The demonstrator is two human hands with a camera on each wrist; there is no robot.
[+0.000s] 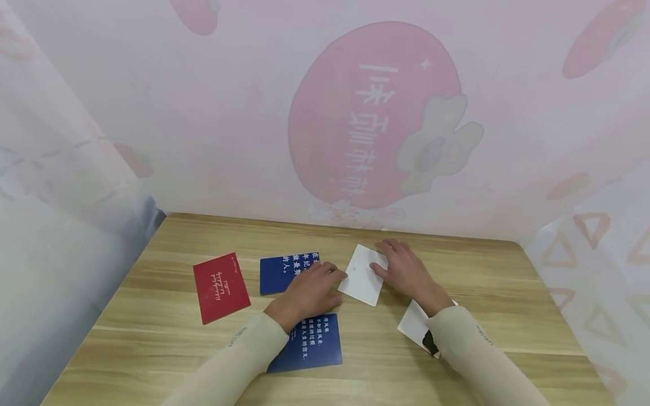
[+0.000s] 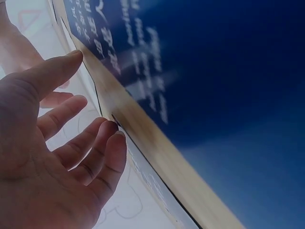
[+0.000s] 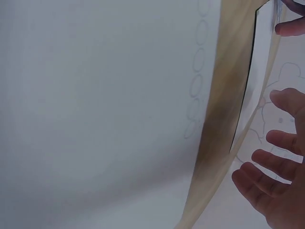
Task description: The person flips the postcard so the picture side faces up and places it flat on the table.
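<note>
A white card (image 1: 358, 279) lies at an angle on the wooden table between the two hands. My left hand (image 1: 311, 288) has its fingertips by the card's left corner, the fingers slightly bent in the left wrist view. Over the card's right edge is the thumb of my right hand (image 1: 406, 272), its other fingers spread loosely near the far corner. Below the left hand and forearm are an upper blue card (image 1: 271, 276) and a lower blue card (image 1: 325, 344), both with white writing and partly hidden. The right wrist covers part of a second white card (image 1: 412, 322) with a black patch.
A red card (image 1: 222, 288) with white script lies toward the left of the wooden table (image 1: 167, 344). Behind the table's far edge hangs a pale curtain (image 1: 228, 141) printed with a large pink strawberry. Similar cloth hangs at both sides.
</note>
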